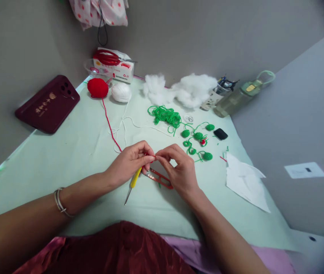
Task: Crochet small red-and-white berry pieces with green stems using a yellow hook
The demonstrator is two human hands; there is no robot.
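My left hand [129, 161] is closed in a pinch on red yarn [110, 127]. That strand runs back to a red yarn ball [97, 88]. With thumb and fingertips together, my right hand [181, 169] pinches the red yarn close to the left fingertips. A crochet hook with a yellow handle [135, 179] slants below my left hand, its metal tip toward me; whether the fingers hold it I cannot tell. Orange-handled thread snips [162, 179] are below and between both hands, partly hidden by them.
Behind are a white yarn ball [121, 93], stuffing [193, 91], green yarn [166, 117] and several green crocheted pieces [198, 136]. A phone-shaped maroon box [49, 104] leans left. At the right stand a pen cup [213, 99] and a bottle [234, 99], near white paper [244, 182].
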